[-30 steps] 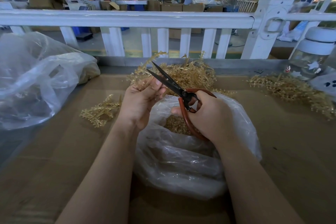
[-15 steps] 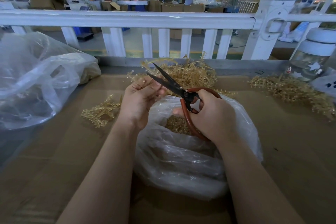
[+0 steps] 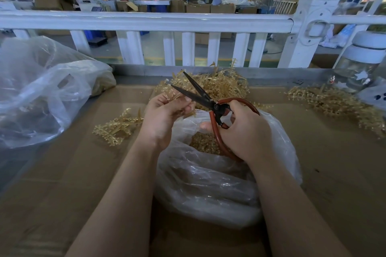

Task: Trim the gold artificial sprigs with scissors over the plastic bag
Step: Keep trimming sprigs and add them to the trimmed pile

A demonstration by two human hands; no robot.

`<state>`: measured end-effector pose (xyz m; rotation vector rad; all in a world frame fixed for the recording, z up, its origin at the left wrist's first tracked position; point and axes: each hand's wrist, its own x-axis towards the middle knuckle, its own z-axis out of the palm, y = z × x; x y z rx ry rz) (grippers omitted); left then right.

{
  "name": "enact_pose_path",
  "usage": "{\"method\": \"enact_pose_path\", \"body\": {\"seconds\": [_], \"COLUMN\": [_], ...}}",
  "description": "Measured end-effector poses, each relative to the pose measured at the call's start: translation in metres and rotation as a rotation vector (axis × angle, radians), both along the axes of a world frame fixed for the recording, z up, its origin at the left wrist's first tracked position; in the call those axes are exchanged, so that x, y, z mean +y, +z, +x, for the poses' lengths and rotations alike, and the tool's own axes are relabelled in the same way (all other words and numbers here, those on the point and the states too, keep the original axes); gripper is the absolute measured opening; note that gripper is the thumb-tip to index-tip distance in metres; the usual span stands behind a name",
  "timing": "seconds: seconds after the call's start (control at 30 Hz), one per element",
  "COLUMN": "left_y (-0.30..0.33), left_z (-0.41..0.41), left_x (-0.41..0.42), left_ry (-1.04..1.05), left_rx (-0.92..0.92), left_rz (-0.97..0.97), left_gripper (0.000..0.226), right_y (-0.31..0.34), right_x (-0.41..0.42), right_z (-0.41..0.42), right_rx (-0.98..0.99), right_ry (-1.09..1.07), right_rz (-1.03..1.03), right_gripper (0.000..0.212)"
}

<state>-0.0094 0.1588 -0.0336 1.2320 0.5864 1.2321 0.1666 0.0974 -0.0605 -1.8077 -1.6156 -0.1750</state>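
Note:
My left hand [image 3: 165,115] pinches a small gold sprig [image 3: 174,96] at its fingertips, over the open clear plastic bag [image 3: 208,183]. Around the red-brown loop handles of the scissors [image 3: 217,108] my right hand [image 3: 246,131] is curled. The black blades are spread apart and point up-left, and the lower blade lies across the sprig. Gold cuttings [image 3: 203,143] lie inside the bag. A heap of gold sprigs [image 3: 221,83] sits just behind my hands.
The table top is brown cardboard [image 3: 62,173]. Loose sprigs [image 3: 119,125] lie to the left, another pile [image 3: 334,102] to the right. A big clear bag [image 3: 41,94] fills the left side. A white-lidded glass jar [image 3: 359,64] stands far right before the white railing [image 3: 146,21].
The scissor blades have spread wider apart. My left hand has turned the sprig slightly between its fingertips; both hands stay over the bag.

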Motion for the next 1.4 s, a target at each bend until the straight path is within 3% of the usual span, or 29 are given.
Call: {"method": "enact_pose_path", "body": {"seconds": [0.43,0.67,1.03,1.27,1.4], "left_y": [0.0014,0.0014,0.0015,0.0011,-0.0004], "left_z": [0.0013,0.0011,0.0009,0.0003,-0.0005], "left_x": [-0.0016,-0.0021,-0.0022,-0.002,0.0007], "left_ry": [0.003,-0.01,-0.017,-0.02,0.014], "left_rx": [-0.024,-0.038,-0.054,-0.008,0.001], "left_rz": [0.005,-0.006,-0.052,-0.04,-0.104], "left_gripper": [0.026,0.021,0.025,0.018,0.014], "right_y": [-0.0011,-0.0016,-0.0012,-0.0026,-0.0026], "right_x": [0.0016,0.0004,0.0001,0.0016,-0.0001], "right_z": [0.0006,-0.0013,-0.0028,0.0002,-0.0013], "right_rx": [0.008,0.039,0.041,0.079,0.174], "right_ry": [-0.025,-0.006,0.008,0.049,0.079], "right_rz": [0.023,0.045,0.096,0.063,0.072], "right_gripper": [0.072,0.081,0.064,0.065,0.062]}}
